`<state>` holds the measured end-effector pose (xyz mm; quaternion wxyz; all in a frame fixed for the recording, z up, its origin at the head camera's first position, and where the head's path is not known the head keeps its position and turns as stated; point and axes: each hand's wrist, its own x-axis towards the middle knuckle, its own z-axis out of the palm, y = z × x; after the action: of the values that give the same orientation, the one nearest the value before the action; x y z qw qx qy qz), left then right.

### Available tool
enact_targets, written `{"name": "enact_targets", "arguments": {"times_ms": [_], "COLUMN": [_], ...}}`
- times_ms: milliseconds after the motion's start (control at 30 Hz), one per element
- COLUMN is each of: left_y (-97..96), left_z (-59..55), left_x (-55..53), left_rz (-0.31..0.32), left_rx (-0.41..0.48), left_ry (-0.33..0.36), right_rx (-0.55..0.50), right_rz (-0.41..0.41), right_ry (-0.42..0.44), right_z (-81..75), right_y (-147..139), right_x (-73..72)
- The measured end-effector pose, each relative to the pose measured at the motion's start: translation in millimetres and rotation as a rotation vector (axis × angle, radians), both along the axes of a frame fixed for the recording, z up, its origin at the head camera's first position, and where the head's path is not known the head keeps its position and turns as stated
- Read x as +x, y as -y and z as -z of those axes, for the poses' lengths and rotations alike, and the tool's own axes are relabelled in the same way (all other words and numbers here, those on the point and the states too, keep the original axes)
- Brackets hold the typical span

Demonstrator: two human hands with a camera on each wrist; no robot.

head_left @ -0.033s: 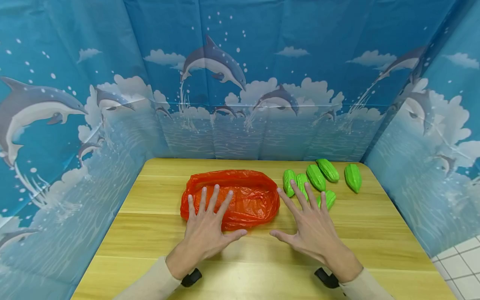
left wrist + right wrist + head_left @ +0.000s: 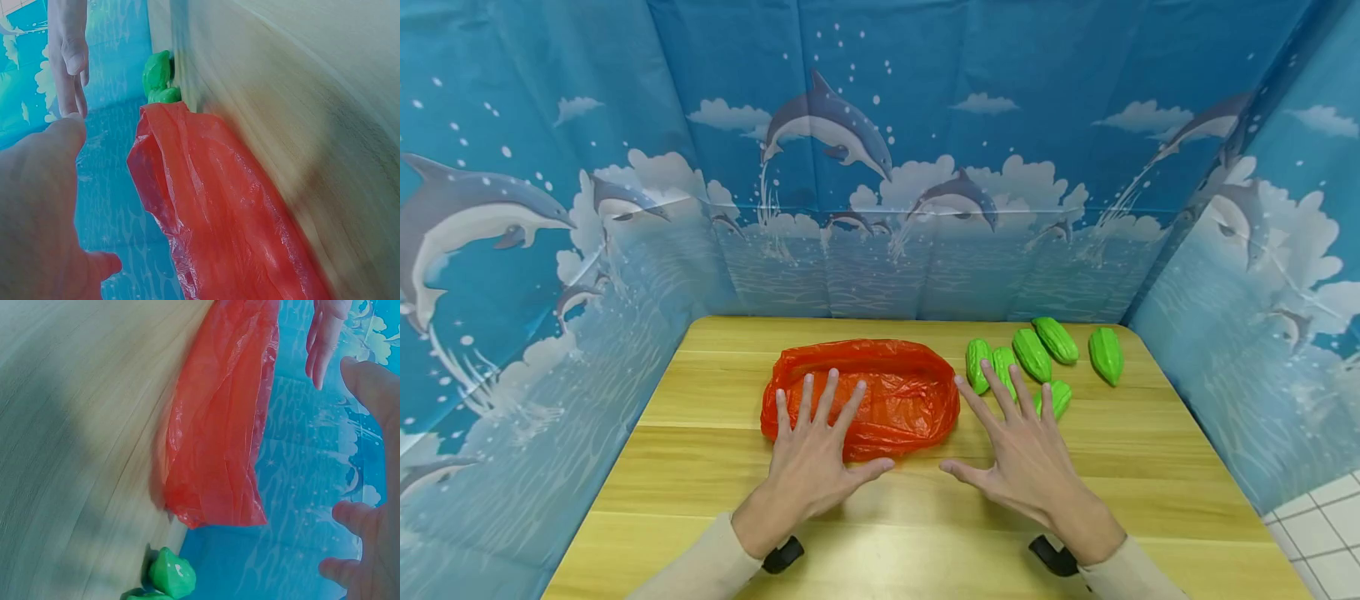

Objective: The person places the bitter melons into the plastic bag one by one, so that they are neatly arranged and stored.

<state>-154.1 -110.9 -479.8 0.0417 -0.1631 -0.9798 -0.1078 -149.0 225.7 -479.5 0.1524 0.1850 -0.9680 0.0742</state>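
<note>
A red plastic bag (image 2: pixel 898 400) lies with its mouth wide open upward, its sides standing like a shallow basin. My left hand (image 2: pixel 812 454) is above its near left part, fingers spread and straight, holding nothing. In the left wrist view the bag's wall (image 2: pixel 212 200) stands apart from that hand. To the right, my right hand (image 2: pixel 1026 446) is raised too, fingers spread, also with nothing in it. Several glossy green ridged fruits (image 2: pixel 1032 354), shaped like star fruit, lie beyond it. Its fingers partly hide two of them, including a near fruit (image 2: pixel 1058 398).
A wooden table (image 2: pixel 700 467) carries everything. Printed dolphin curtains (image 2: pixel 880 267) enclose its back and both sides. One green fruit (image 2: pixel 1106 356) lies apart at the far right. White floor tiles (image 2: pixel 1318 533) show at the lower right.
</note>
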Motion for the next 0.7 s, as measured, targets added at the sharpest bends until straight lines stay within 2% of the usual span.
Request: {"name": "enact_targets", "arguments": {"times_ms": [200, 367, 700], "left_y": [-1.7, -0.3, 12.1], "left_z": [-0.8, -1.4, 1.9], "left_x": [-0.4, -1.2, -11.2], "left_rz": [-0.007, -0.010, -0.062], "left_rx": [-0.004, 0.003, 0.009], "left_ry": [-0.001, -0.004, 0.003], "right_rx": [0.006, 0.008, -0.013], "right_rz": [0.001, 0.009, -0.010], "right_ry": [-0.014, 0.012, 0.037], "right_z": [0.9, 0.4, 4.5], "right_y": [-2, -3, 0], "right_x": [-0.4, -1.7, -8.1]}}
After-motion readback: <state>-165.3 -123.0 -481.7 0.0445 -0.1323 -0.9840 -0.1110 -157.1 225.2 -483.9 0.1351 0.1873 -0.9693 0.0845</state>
